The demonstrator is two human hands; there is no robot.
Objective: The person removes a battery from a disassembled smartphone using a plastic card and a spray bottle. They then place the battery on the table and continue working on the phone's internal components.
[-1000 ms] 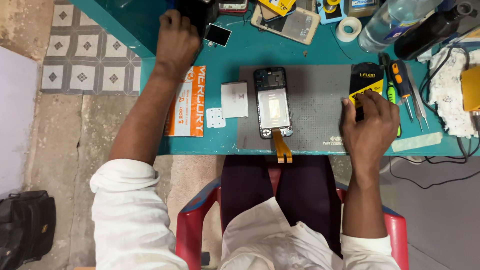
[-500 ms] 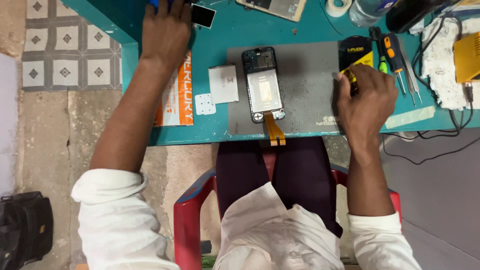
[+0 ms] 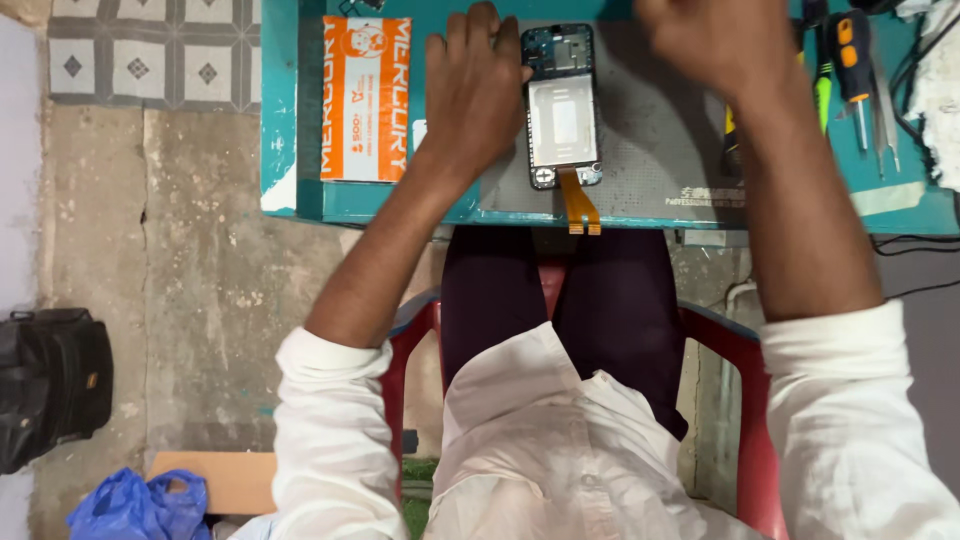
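An opened phone frame (image 3: 561,105) lies face up on a grey work mat (image 3: 660,150) on the teal table, with an orange flex ribbon (image 3: 579,205) hanging over the front edge. My left hand (image 3: 475,90) rests palm down just left of the phone, fingers against its side. My right hand (image 3: 715,40) hovers blurred above the mat to the right of the phone, fingers curled; I cannot tell if it holds anything.
An orange printed box (image 3: 365,97) lies flat at the table's left. Screwdrivers (image 3: 853,60) and other tools lie at the right. I sit on a red plastic chair (image 3: 720,350). A black bag (image 3: 50,385) and a blue plastic bag (image 3: 135,505) are on the floor at the left.
My left hand came back from the far edge of the table to the phone's left side. My right hand left the yellow-and-black tool and moved up toward the phone. The view tilted down.
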